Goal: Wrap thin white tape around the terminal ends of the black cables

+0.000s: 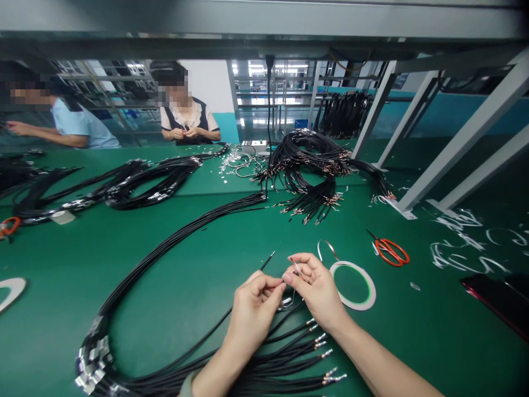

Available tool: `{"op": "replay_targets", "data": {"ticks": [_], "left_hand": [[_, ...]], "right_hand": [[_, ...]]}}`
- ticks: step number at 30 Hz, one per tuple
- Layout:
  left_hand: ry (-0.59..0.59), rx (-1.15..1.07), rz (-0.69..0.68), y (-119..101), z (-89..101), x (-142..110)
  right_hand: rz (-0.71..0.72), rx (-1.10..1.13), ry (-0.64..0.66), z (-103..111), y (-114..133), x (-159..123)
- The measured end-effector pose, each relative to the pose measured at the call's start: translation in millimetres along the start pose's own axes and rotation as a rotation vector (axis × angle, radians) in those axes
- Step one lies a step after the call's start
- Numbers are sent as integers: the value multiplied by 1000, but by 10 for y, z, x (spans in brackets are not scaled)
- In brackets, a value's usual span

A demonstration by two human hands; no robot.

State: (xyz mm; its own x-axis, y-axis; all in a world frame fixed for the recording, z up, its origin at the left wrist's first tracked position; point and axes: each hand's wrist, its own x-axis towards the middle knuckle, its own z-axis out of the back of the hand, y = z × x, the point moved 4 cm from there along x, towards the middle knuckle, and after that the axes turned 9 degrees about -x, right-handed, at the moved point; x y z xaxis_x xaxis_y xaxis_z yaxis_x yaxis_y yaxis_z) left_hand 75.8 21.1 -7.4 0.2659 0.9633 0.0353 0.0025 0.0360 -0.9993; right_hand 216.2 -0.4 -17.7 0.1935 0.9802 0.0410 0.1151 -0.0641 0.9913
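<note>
Black cable runs up behind the left hand, its bare tip showing just beyond the knuckles, above the green bench mat. The left hand is drawn narrow, thumb and forefinger pinched and seemingly gripping the cable. The right hand meets it fingertip to fingertip, with a thin pale strip between its fingers; exactly what lies at the meeting point is too small to tell.

The likeliest trouble is the strip: so narrow a piece, if sticky, could twist, fold onto itself or cling to a fingertip, leaving it crooked. A slack left pinch might let the cable roll, since the rest of its length could tug on it. The crimped terminals fan out beneath the right forearm, so a dropped wrist could snag or bend them, or pull neighbouring wires out of order. Beside the right hand sits the tape roll, with a curling strip above it that a sleeve or finger could catch. Farther right, orange-handled scissors lie near enough for a wide elbow swing to knock them.
</note>
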Motion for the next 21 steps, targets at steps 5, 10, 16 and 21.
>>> {"op": "replay_targets", "data": {"ticks": [5,10,16,21], "left_hand": [[-25,-191,276,32,-10,20],[-16,-252,316,-12,3,37],[101,-323,350,24,-43,1],[191,-376,406,94,-52,-3]], "right_hand": [[-12,56,87,36,-25,31],[6,34,125,44,32,22],[-20,94,167,8,51,13],[-36,130,200,12,52,13]]}}
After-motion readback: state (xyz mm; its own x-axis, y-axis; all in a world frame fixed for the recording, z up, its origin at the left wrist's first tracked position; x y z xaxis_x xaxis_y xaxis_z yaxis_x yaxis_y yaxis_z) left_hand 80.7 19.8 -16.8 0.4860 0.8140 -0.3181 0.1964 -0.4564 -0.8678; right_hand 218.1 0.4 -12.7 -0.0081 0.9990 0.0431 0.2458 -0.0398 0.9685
